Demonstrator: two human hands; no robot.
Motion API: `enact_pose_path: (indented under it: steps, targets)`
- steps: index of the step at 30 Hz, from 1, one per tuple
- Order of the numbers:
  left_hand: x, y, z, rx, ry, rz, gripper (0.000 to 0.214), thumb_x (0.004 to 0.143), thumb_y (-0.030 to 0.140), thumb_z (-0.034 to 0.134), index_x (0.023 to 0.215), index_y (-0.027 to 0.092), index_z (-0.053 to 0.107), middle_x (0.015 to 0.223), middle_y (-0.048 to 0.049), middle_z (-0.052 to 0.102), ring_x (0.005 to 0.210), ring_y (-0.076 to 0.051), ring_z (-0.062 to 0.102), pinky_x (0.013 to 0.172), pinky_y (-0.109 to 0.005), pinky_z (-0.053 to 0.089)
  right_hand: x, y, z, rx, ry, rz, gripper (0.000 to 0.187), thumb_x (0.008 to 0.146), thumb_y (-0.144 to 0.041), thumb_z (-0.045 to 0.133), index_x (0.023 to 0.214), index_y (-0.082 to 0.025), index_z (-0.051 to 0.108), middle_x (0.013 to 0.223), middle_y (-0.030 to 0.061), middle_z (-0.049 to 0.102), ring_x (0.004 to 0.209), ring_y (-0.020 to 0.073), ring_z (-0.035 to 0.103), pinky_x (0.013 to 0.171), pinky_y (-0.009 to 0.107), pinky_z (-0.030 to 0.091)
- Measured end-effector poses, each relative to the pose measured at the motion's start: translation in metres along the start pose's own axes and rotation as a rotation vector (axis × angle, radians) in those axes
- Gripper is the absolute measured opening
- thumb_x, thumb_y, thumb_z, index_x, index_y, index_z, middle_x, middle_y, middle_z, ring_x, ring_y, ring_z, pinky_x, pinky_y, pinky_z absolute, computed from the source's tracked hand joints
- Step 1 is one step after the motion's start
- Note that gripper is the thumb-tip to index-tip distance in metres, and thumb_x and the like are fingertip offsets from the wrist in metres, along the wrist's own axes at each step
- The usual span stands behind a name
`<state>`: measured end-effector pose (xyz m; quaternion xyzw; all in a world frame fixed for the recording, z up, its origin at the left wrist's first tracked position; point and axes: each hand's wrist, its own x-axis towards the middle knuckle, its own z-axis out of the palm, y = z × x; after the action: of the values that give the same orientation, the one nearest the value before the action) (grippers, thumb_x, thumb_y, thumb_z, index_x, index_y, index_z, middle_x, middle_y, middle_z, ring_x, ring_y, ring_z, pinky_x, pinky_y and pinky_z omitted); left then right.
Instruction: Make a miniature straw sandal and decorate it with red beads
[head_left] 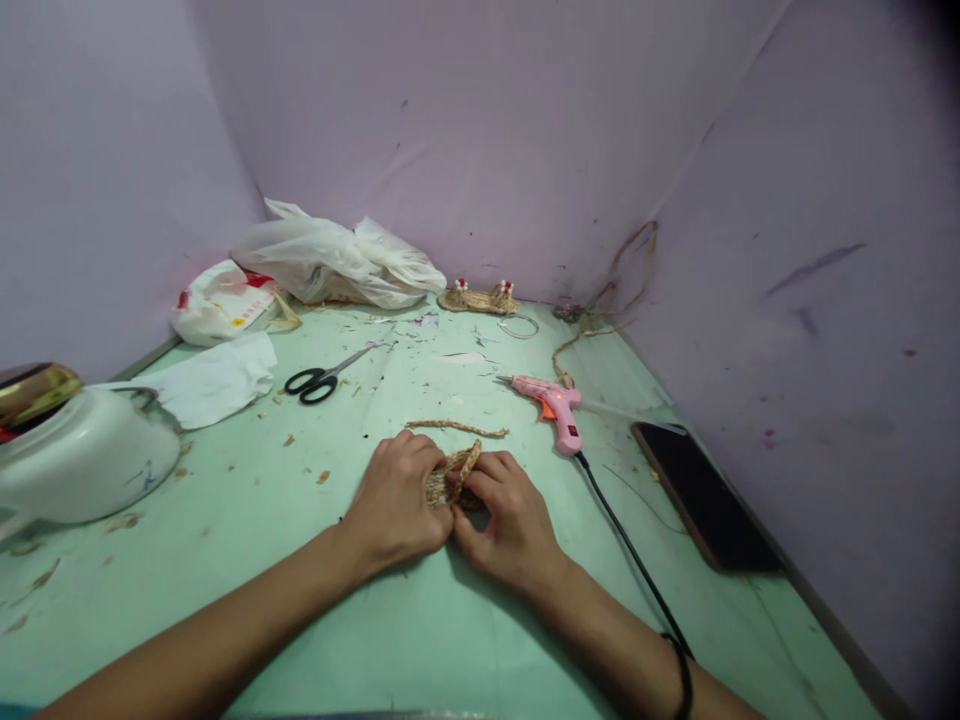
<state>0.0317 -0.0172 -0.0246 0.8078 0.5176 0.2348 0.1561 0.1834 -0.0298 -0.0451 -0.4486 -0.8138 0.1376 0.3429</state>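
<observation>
Near the middle of the table, my left hand [405, 495] is closed around one side of a small woven straw piece [442, 484]. My right hand [510, 510] grips its other side, with fingers on a braided straw strip [470, 462] that arches up from it. Much of the woven piece is hidden under my fingers. Just beyond my hands lies a loose braided straw cord [457, 428]. A pink glue gun [551, 405] rests to the right of it, its nozzle pointing left. Black-handled scissors [322, 380] lie partly opened at the left.
At the back stands a finished-looking small straw sandal piece [480, 300] with red and white beads, beside a white plastic bag [345, 262]. A phone [705, 500] lies right. A whitish bowl [90, 460] and paper [217, 385] are left. A black cable [634, 555] runs by my right arm.
</observation>
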Motion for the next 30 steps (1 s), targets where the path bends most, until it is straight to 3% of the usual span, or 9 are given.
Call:
enact_pose_path:
  steps: [4, 10, 12, 15, 17, 21, 25, 30]
  targets:
    - [0.000, -0.001, -0.001, 0.009, -0.006, -0.004, 0.021, 0.058, 0.014, 0.055, 0.078, 0.017, 0.060, 0.083, -0.0075, 0.062, 0.086, -0.025, 0.053, 0.079, -0.039, 0.042, 0.001, 0.001, -0.007, 0.035, -0.015, -0.006, 0.022, 0.065, -0.009, 0.058, 0.084, -0.017, 0.064, 0.088, 0.0088, 0.064, 0.085, 0.0234, 0.053, 0.074, 0.037, 0.046]
    - [0.002, -0.004, -0.002, 0.006, -0.052, -0.008, 0.030, 0.055, 0.015, 0.055, 0.085, 0.015, 0.059, 0.087, -0.0088, 0.062, 0.087, -0.025, 0.053, 0.082, -0.041, 0.041, 0.002, 0.011, -0.031, 0.282, -0.179, -0.011, 0.019, 0.071, -0.014, 0.064, 0.088, -0.019, 0.068, 0.098, 0.0077, 0.069, 0.095, 0.0219, 0.060, 0.085, 0.037, 0.048]
    - [0.003, -0.004, -0.003, 0.001, -0.054, -0.006, 0.032, 0.054, 0.014, 0.054, 0.085, 0.014, 0.059, 0.087, -0.0095, 0.061, 0.088, -0.025, 0.053, 0.083, -0.041, 0.040, 0.002, 0.016, -0.035, 0.347, -0.122, 0.077, 0.015, 0.073, -0.016, 0.061, 0.085, -0.019, 0.069, 0.092, 0.0076, 0.071, 0.091, 0.0211, 0.063, 0.083, 0.035, 0.049]
    - [0.003, -0.004, -0.004, -0.002, -0.047, 0.002, 0.032, 0.053, 0.013, 0.054, 0.085, 0.012, 0.059, 0.086, -0.0097, 0.060, 0.086, -0.025, 0.052, 0.082, -0.042, 0.040, 0.003, 0.022, -0.038, 0.276, 0.039, 0.388, 0.018, 0.077, -0.021, 0.054, 0.086, -0.017, 0.068, 0.085, 0.0079, 0.071, 0.077, 0.0200, 0.064, 0.073, 0.034, 0.051]
    - [0.001, -0.002, -0.004, 0.004, -0.034, 0.025, 0.032, 0.053, 0.012, 0.053, 0.084, 0.011, 0.058, 0.085, -0.0098, 0.060, 0.084, -0.025, 0.051, 0.080, -0.042, 0.041, 0.003, 0.025, -0.038, 0.199, 0.063, 0.547, 0.022, 0.076, -0.026, 0.054, 0.090, -0.016, 0.068, 0.084, 0.0081, 0.071, 0.071, 0.0198, 0.063, 0.068, 0.034, 0.050]
    - [-0.004, 0.002, -0.005, 0.078, 0.051, 0.160, 0.031, 0.055, 0.011, 0.054, 0.086, 0.009, 0.058, 0.085, -0.0115, 0.058, 0.083, -0.026, 0.049, 0.077, -0.043, 0.040, 0.005, 0.025, -0.035, 0.193, -0.051, 0.541, 0.026, 0.071, -0.028, 0.061, 0.094, -0.018, 0.067, 0.084, 0.0052, 0.069, 0.067, 0.0178, 0.058, 0.066, 0.032, 0.046]
    - [-0.010, 0.006, -0.007, 0.166, 0.156, 0.333, 0.031, 0.061, 0.009, 0.054, 0.092, 0.007, 0.058, 0.089, -0.0140, 0.058, 0.086, -0.027, 0.047, 0.081, -0.046, 0.037, 0.008, 0.023, -0.034, 0.484, -0.103, 0.648, 0.027, 0.063, -0.022, 0.062, 0.090, -0.015, 0.065, 0.075, 0.0031, 0.064, 0.063, 0.0151, 0.052, 0.061, 0.029, 0.042]
    - [-0.010, 0.004, -0.015, 0.156, 0.112, 0.375, 0.033, 0.066, 0.011, 0.057, 0.099, 0.008, 0.056, 0.095, -0.0143, 0.057, 0.090, -0.028, 0.047, 0.086, -0.050, 0.034, 0.012, 0.026, -0.035, 0.664, -0.142, 0.683, 0.019, 0.058, -0.024, 0.064, 0.073, -0.015, 0.058, 0.060, -0.0018, 0.055, 0.054, 0.0112, 0.047, 0.053, 0.024, 0.039]
